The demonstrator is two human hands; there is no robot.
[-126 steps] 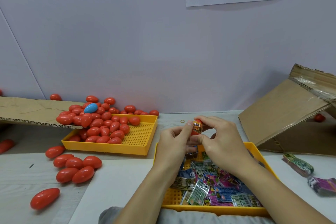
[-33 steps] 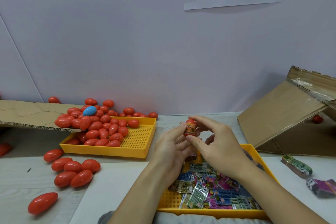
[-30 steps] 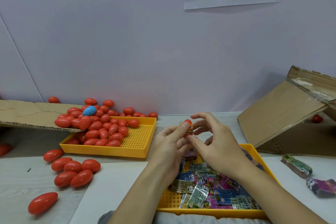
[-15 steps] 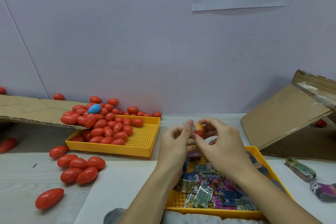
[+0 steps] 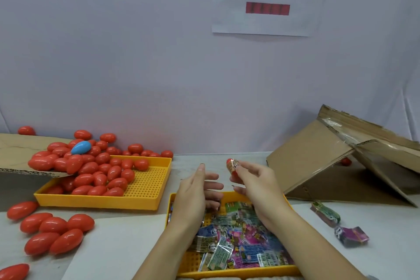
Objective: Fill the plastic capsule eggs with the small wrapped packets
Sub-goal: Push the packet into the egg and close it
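The right hand (image 5: 256, 186) pinches a red egg (image 5: 233, 168) wrapped in a printed band, above the far rim of the near yellow tray (image 5: 238, 271) of packets (image 5: 236, 236). The egg's long axis stands nearly upright, top tipped slightly left. The left hand (image 5: 195, 193) hovers just beside it, fingers loose and holding nothing.

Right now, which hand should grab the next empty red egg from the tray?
Probably the left hand. It is open, holds nothing, and is nearer the yellow tray of red eggs on that side. The right hand is busy pinching a wrapped egg.
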